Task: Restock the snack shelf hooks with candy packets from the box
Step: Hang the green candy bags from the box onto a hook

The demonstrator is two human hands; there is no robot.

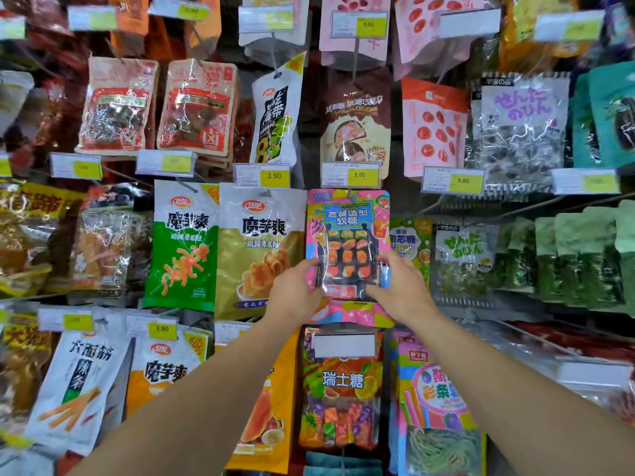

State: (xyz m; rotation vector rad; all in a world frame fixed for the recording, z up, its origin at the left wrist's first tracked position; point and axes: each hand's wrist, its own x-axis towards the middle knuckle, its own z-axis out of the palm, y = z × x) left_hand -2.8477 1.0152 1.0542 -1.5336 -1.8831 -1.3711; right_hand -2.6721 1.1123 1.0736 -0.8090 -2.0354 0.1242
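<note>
Both hands meet at the centre of the frame, each grip closed on the lower half of one candy packet [348, 249]: the left hand [298, 293] pinches its left edge, the right hand [400, 290] its right edge, thumbs on the clear window. The packet stands upright, long axis vertical, rising from the hands toward the hook [349, 193] just under the yellow 5.00 price tag [350, 174]. Its top hole sits right at that hook; whether it is threaded on, I cannot tell. Neither hand looks nearer. Other snack bags [260, 249] hang close alongside.
</note>
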